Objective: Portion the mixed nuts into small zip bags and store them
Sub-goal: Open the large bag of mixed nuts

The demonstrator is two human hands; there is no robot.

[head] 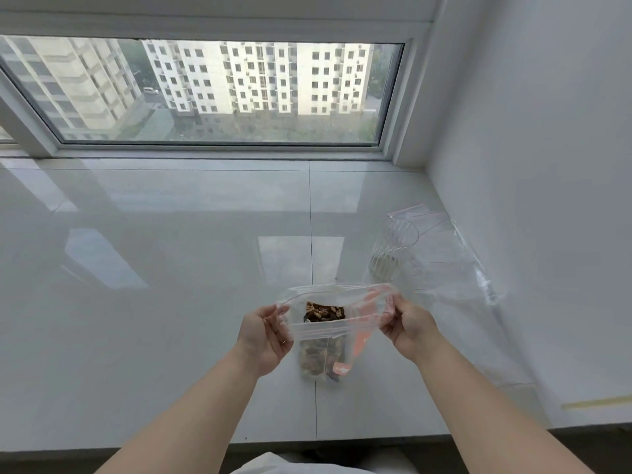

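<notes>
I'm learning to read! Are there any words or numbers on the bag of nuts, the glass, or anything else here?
No words or numbers can be read here.
Bag of nuts, held by the left hand and right hand: its orange label has white marks, too blurred to read.
Ribbed glass: no print.
Empty zip bags: only red seal strips, no print.

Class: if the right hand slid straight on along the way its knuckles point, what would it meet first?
Probably the glass, just beyond the right hand gripping the bag; depth is uncertain.
</notes>
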